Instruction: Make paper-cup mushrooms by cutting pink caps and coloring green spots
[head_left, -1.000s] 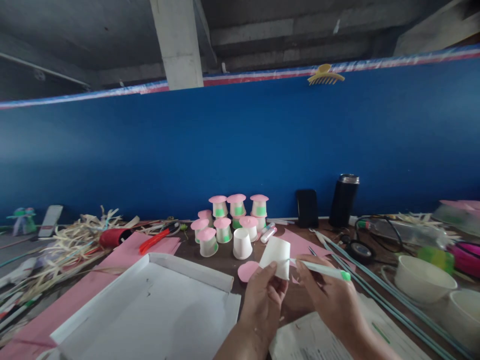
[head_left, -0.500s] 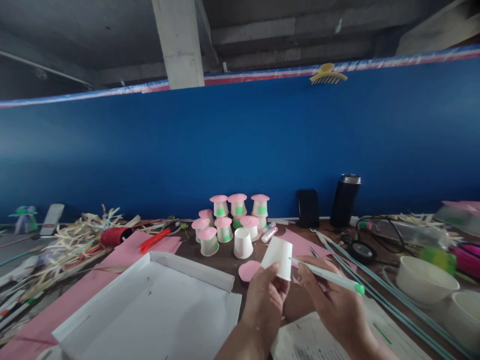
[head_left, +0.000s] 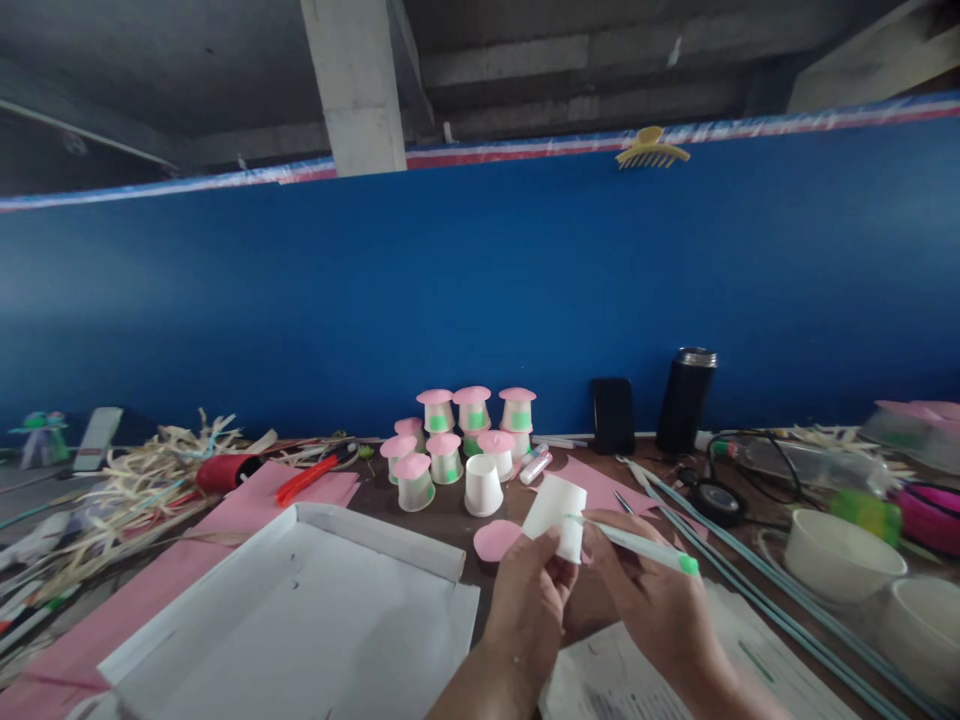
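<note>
My left hand (head_left: 529, 590) is closed around a white paper cup (head_left: 553, 507), held tilted with its side turned up. In my right hand (head_left: 649, 590) is a white marker (head_left: 641, 543) with a green end; its tip meets the cup's side, where a small green mark shows. A pink paper disc (head_left: 498, 541) lies just left of the cup. Behind it stands a plain white cup (head_left: 484, 486). Several cups with pink disc tops and green patches, such as a front one (head_left: 415, 490), are grouped and partly stacked at the back.
A white box lid (head_left: 360, 620) lies left of my hands, over pink paper (head_left: 127, 630). Red-handled cutter (head_left: 307, 480), black phone (head_left: 613, 415) and black flask (head_left: 686, 400) stand or lie toward the back. Blue-grey cords (head_left: 787, 590) and white bowls (head_left: 844, 557) are at right.
My right hand has brought the marker leftward, and its tip now touches the cup's side. A small green mark shows there. The cup stays in my left hand.
</note>
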